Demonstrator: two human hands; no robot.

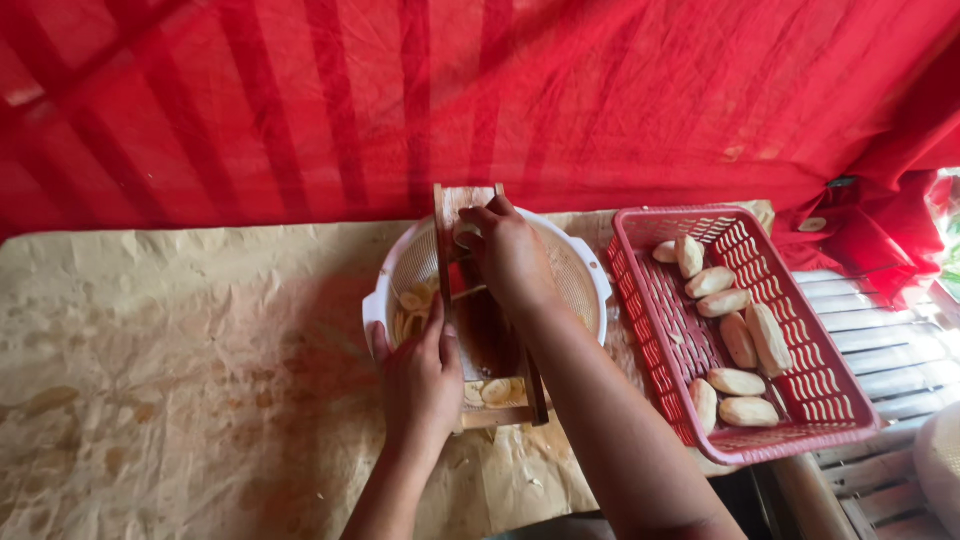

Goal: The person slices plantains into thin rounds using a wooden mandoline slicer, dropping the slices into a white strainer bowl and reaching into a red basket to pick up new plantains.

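Forearms: both of the person's bare forearms rise from the bottom edge and sit closest to the camera, the right one crossing diagonally toward the middle.
Left hand: the left hand [420, 375] is closed around the left rail of the wooden slicer [487, 330], near its lower end, thumb and fingers wrapped over the edge.
Right hand: the right hand [508, 255] sits at the far end of the slicer, fingers curled down and clamped on a pale peeled piece [466, 236]; most of that piece is hidden under the fingers.
Wooden slicer: a narrow board with two side rails, dark and wet along its middle, lies lengthwise over the bowl, its near end resting on the paper.
White bowl: the round white bowl [590, 275] with small side handles sits under the slicer; pale thin slices [412, 305] lie inside it on the left, and a few more slices [492, 391] gather at the slicer's near end.
Red basket: a rectangular slotted red plastic basket [800, 425] stands just beside the bowl, on the right; it holds about ten whole peeled pale pieces [745, 340], spread along its length.
Table cover: crumpled, stained brown paper [180, 370] covers the tabletop beneath bowl and slicer.
Backdrop: red striped cloth [400, 100] hangs behind the table.
Right edge: pale wooden slats [890, 340] show under the basket.
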